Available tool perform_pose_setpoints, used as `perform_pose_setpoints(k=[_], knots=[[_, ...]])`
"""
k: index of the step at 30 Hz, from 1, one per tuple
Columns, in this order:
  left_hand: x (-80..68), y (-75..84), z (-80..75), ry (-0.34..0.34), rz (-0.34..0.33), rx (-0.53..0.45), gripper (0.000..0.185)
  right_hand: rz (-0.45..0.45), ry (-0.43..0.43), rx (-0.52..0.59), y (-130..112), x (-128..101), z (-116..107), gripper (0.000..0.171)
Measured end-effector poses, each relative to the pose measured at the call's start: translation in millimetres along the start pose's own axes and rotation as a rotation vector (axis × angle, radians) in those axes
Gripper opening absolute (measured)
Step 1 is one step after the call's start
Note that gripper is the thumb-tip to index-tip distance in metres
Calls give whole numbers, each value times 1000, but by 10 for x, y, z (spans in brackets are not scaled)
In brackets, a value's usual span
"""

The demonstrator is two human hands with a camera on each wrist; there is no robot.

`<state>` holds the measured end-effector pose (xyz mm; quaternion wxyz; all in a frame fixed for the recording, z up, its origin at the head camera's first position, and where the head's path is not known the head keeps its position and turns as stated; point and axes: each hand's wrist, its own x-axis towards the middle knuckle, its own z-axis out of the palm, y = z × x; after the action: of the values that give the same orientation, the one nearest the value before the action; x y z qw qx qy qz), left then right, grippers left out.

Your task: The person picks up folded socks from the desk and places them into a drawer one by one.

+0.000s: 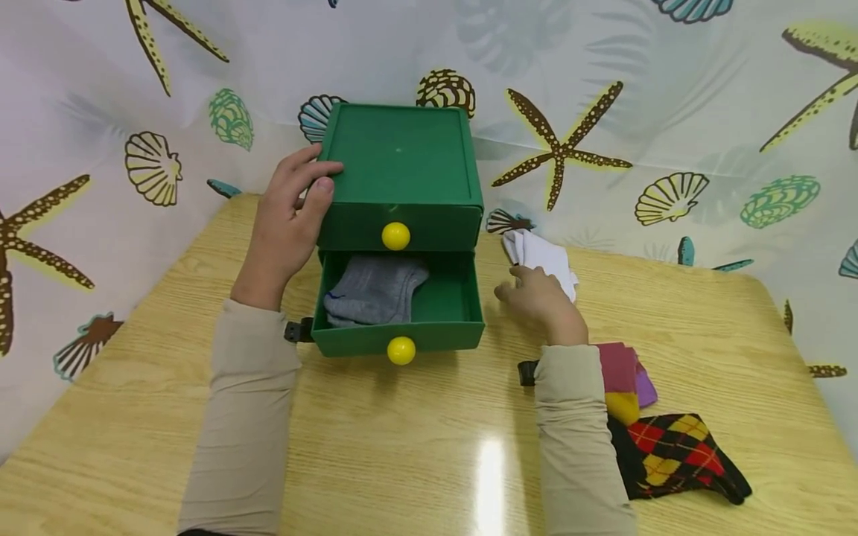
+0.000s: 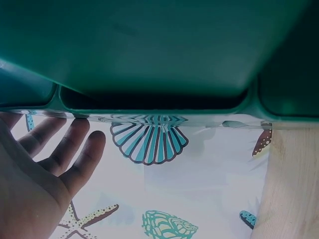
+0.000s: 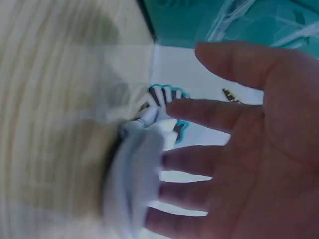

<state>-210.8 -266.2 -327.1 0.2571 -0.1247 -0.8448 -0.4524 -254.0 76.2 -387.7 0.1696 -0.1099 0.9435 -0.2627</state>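
Note:
A green two-drawer box stands at the back of the table, its lower drawer pulled out and its upper one closed. Inside the open drawer, folded grey socks lie toward the left. My left hand rests against the box's upper left edge, fingers extended over it. To the right of the box, my right hand is at a folded white pair of socks. In the right wrist view its fingers are stretched out beside the white socks; whether the fingertips touch them is hard to tell.
Maroon, mustard and purple folded socks lie by the right forearm, partly hidden by the sleeve. Argyle socks sit nearer the front. Both drawers have yellow knobs. Behind the table hangs a shell-patterned cloth.

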Motion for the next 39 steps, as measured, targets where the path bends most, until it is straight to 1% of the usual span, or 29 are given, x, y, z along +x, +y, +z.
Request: perform_pose_setpoints(k=[2, 4, 6, 9, 11, 14, 16, 19, 24, 28, 30, 33, 37, 39], knots=[[-3, -3, 0, 2, -2, -2, 54, 6, -28, -11, -42, -33, -11, 59], [-3, -6, 1, 3, -3, -4, 54, 5, -26, -12, -85, -76, -52, 58], [-2, -9, 2, 3, -2, -4, 54, 1, -9, 3, -100, -111, -102, 55], [4, -12, 4, 5, 3, -6, 54, 5, 42, 38, -76, -141, -173, 49], [7, -17, 2, 6, 5, -5, 54, 50, 78, 52, -43, -163, -206, 49], [8, -19, 4, 4, 6, -2, 55, 158, 117, 46, 11, -190, -214, 54], [6, -19, 5, 4, 5, 1, 55, 223, 107, 40, 46, -191, -184, 61], [3, -16, 4, 5, 5, 0, 54, 265, 72, 37, 95, -148, -100, 69], [1, -12, -2, 4, 4, -7, 54, 270, 94, 40, 126, -78, 20, 70], [8, 5, 5, 3, 0, -7, 53, 275, 108, 39, 129, -65, 51, 71], [8, 10, 8, 3, -2, -6, 53, 274, 116, 58, 130, -54, 56, 72], [7, 10, 10, 1, -1, -9, 54, 259, 141, 146, 130, -25, 66, 73], [4, 5, 11, 0, 5, -9, 54, 222, 183, 299, 127, 25, 89, 72], [6, 3, 14, 1, 5, -9, 53, 195, 212, 342, 118, 45, 100, 69]])
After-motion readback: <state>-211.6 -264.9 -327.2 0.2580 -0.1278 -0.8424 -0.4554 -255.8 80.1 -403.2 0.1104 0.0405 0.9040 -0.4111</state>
